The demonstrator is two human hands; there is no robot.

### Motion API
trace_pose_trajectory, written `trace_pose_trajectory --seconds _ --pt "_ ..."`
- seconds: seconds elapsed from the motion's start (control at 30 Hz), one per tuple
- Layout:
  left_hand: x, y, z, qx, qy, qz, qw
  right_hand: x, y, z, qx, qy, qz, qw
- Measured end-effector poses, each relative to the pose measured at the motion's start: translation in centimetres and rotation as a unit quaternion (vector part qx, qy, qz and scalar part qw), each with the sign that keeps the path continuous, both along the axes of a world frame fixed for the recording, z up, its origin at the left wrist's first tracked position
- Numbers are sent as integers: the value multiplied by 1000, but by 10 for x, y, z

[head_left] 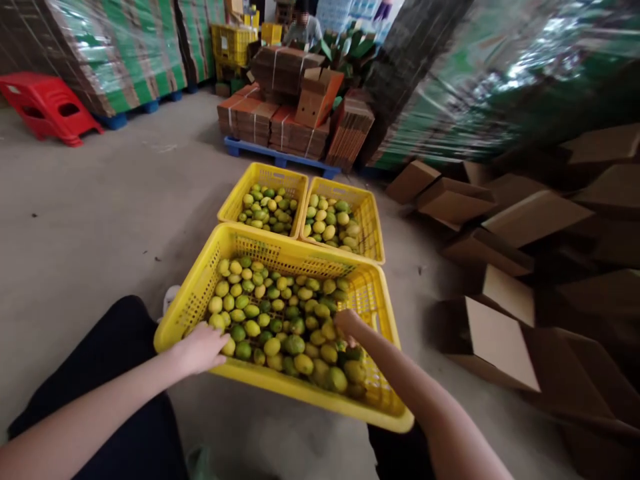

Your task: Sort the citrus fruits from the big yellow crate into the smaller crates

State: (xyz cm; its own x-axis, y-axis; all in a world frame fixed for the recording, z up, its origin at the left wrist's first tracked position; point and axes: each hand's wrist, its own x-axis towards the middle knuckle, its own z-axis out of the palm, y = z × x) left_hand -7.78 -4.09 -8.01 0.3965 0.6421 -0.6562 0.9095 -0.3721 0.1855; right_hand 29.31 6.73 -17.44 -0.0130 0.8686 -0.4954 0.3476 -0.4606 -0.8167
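Concrete floor (125, 173), citrus (273, 346) in the near yellow crate (300, 393), probably set close for easy reach. Left hand (203, 348) loosely spread over its near edge; right hand (349, 325) curled toward the right edge, can't tell if pinching.

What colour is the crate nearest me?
The nearest crate is yellow; it shows best in the head view.

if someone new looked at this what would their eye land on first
Probably the large yellow crate in the middle, holding many green and yellow fruits, with the left hand at its near edge and the right hand among the fruits toward its right side. After that, likely the bright red stool at the far left and the jumble of open cardboard boxes along the right.
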Motion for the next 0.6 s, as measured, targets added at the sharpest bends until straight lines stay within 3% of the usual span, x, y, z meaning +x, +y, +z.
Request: trace_pose_trajectory --seconds 0.13,0.2,0.3,0.37,0.5,0.6 --pt "10 -10 2 35 -19 -4 999 -11 -42 27 -21 35 75 996" --pt "22 -20 -3 79 -94 -19 992 -32 -64 38 -28 55 116 991" --pt "48 -34 -8 128 -236 -93 959 -77 -96 46 -42 102 180 977" --pt "64 -37 -8 150 -281 -120 940 -104 -113 47 -58 189 206 958" --pt "83 -30 0 138 -239 -120 954 -120 -123 42 -112 318 218 916" --pt "86 -24 9 112 -186 -101 971 -100 -105 30 -145 305 296 893"
